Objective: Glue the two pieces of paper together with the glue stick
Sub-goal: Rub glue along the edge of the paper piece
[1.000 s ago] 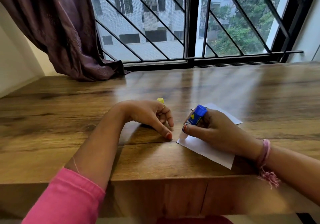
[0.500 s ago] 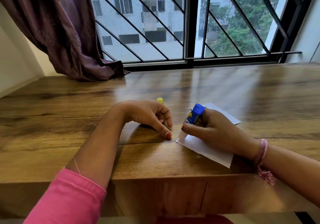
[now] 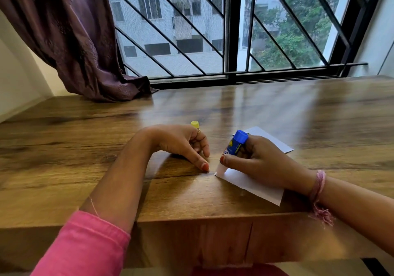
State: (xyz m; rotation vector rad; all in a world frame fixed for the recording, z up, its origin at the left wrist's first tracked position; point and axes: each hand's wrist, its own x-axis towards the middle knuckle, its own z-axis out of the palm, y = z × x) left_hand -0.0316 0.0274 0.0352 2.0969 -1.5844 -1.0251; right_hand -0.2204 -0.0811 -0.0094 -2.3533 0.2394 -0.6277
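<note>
Gluing step: right hand (image 3: 259, 165) grips glue stick (image 3: 234, 144) tip-down on paper (image 3: 251, 185) at counter (image 3: 85, 148) edge, left hand (image 3: 181, 143) loosely curled, holding nothing visible; next likely needs 2nd sheet aligned on top.

Glossy wood-grain table (image 3: 277, 109), matt white paper (image 3: 251, 182), plastic glue stick (image 3: 235, 144)

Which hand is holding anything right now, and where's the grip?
Right hand holds the glue stick around its lower barrel, blue end up, tilted over the paper. Left hand holds nothing visible; its forefinger presses the table.
</note>
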